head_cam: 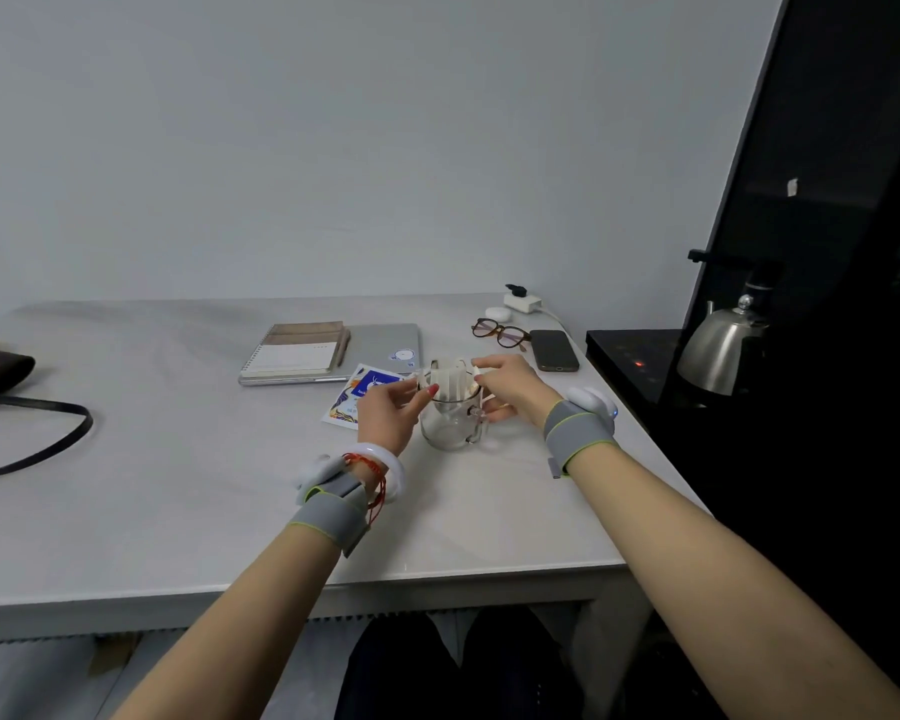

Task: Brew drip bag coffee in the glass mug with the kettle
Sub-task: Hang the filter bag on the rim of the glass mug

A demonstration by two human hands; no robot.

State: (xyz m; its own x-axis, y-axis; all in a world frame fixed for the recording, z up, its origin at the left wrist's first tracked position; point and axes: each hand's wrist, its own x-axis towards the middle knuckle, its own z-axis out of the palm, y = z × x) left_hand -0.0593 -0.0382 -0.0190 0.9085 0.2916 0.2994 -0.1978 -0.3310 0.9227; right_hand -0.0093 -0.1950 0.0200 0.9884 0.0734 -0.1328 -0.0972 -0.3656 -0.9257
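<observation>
Head view: your white desk [178, 511] fills the lower frame. The steel kettle [720, 350] waits on a dark surface [624, 350] beyond its right edge, well apart, probably kept clear until pouring. Your left hand [388, 413] and right hand [507, 384] each pinch one paper ear of the drip bag [450, 379], seemingly spreading them to hook over the rim. Between them, near the desk's right side, the glass mug [450, 426] stands upright, mouth up, handle turned toward you and rightward. The drip bag sits across the rim, long axis left to right, opening upward.
</observation>
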